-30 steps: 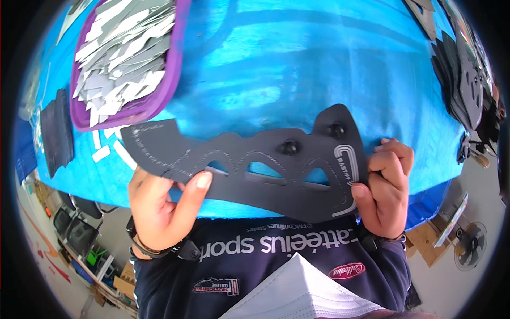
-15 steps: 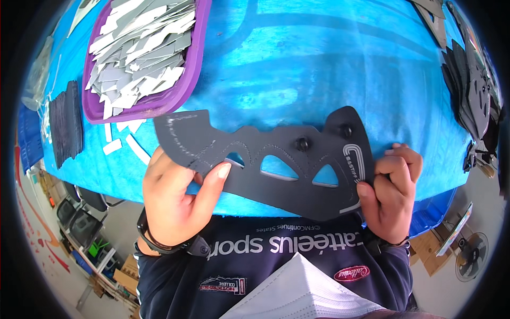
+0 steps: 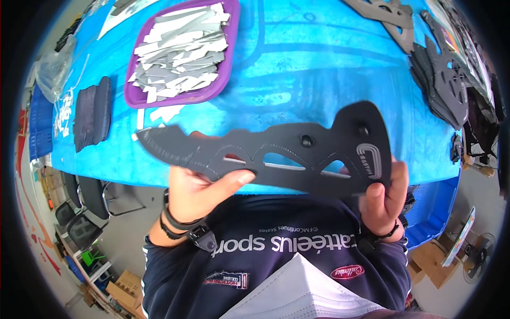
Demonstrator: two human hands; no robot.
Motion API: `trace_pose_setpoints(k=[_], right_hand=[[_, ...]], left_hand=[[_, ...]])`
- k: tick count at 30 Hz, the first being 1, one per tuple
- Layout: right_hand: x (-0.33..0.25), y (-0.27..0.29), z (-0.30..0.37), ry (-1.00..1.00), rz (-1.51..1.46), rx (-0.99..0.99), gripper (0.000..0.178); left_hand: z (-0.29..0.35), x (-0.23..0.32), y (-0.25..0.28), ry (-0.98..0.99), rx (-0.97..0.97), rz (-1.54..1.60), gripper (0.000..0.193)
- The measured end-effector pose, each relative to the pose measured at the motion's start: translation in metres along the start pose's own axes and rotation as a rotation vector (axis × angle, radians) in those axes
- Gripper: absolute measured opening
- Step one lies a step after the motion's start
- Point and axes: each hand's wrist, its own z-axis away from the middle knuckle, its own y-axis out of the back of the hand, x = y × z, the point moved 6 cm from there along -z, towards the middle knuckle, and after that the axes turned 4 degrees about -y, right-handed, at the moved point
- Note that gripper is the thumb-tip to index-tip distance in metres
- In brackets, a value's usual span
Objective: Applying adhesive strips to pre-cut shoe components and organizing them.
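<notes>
A dark grey, flat shaped panel (image 3: 287, 178) with stitched seams, cut-out windows, two black round studs and a pale curved marking is held up before my chest, over the table's near edge. Its left part lies in my left hand (image 3: 204, 194), the thumb on the upper face and the fingers mostly hidden behind. At the lower right corner my right hand (image 3: 383, 204) pinches it, thumb in front, fingers behind. The panel's long narrow end points left and its broad rounded end right.
A purple bin (image 3: 232, 69) of grey and white offcuts stands at the far left of the blue table (image 3: 297, 69). Beside it lies a stack of dark strips (image 3: 93, 113). Similar dark panels (image 3: 438, 85) are piled at right. A blue crate (image 3: 435, 204) sits below the table's right edge.
The panel has tilted, its right end rising and its left end shifting left. My right thumb has moved onto its lower right corner. The view has shifted, so the bin appears further right.
</notes>
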Motion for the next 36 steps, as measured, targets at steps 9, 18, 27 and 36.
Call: trace_pose_setpoints(k=[9, 18, 27, 36], right_hand=[[0.017, -0.077, -0.002, -0.294, -1.161, -0.015, 0.022], [-0.002, 0.003, 0.004, 0.039, -0.526, 0.536, 0.025], [-0.036, -0.014, -0.011, 0.605, 1.144, 0.367, 0.017], [-0.033, -0.045, -0.010, 0.447, 0.904, -0.137, 0.042]], left_hand=[[0.009, -0.010, -0.029, -0.021, -0.092, 0.446, 0.024], [0.014, 0.008, 0.015, -0.230, 0.047, 0.512, 0.024], [0.010, 0.094, 0.175, -0.583, 0.683, -1.561, 0.023], [-0.014, 0.069, 0.234, -0.265, 0.512, -1.719, 0.021]])
